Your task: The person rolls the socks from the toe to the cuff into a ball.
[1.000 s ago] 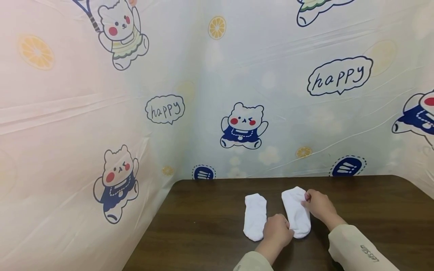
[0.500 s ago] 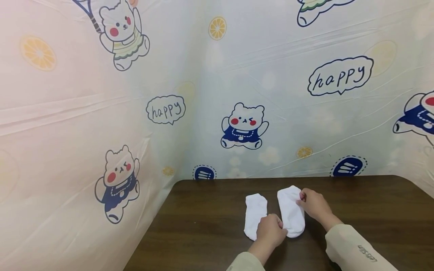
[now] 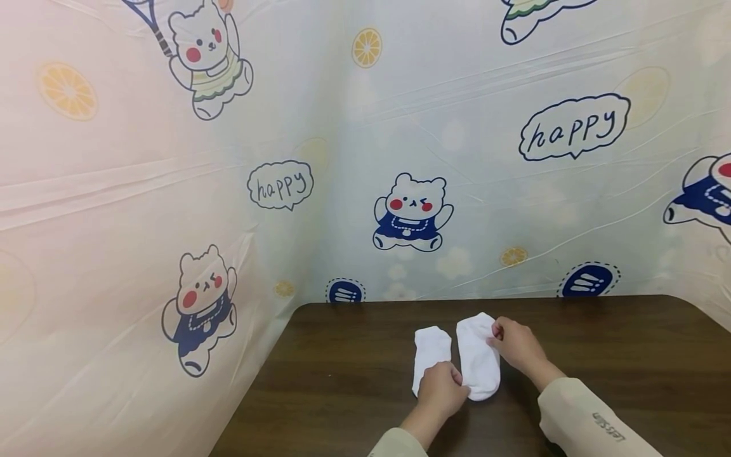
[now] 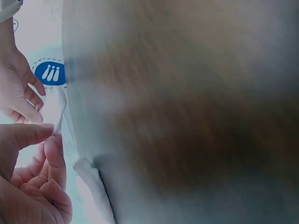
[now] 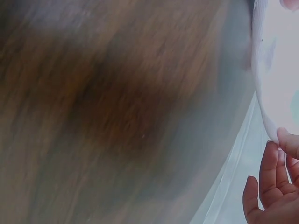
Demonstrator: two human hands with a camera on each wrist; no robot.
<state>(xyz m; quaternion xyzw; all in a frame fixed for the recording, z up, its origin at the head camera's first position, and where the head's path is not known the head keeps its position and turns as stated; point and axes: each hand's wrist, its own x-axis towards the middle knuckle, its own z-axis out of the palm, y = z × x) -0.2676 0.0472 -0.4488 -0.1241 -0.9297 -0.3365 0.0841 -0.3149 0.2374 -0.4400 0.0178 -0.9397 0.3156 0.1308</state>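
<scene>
Two white socks lie side by side on the table in the head view. My left hand [image 3: 442,390] pinches the near left edge of the right-hand sock [image 3: 478,358]; in the left wrist view its thumb and finger meet on the cloth. The far right edge of that same sock is pinched by my right hand [image 3: 520,343], and the right wrist view shows thumb and fingertip on the fabric [image 5: 275,70]. The left-hand sock [image 3: 432,348] lies flat, its lower part hidden behind my left hand. A narrow gap separates the two socks.
The dark wooden table [image 3: 320,381] has rounded far corners. Behind it and along the left hangs a pale curtain [image 3: 342,139] printed with bears, orange slices and "happy" bubbles.
Both hands have moved left, carrying the right-hand sock with them toward the other sock. The gap between the socks has narrowed. The left-hand sock stays in place.
</scene>
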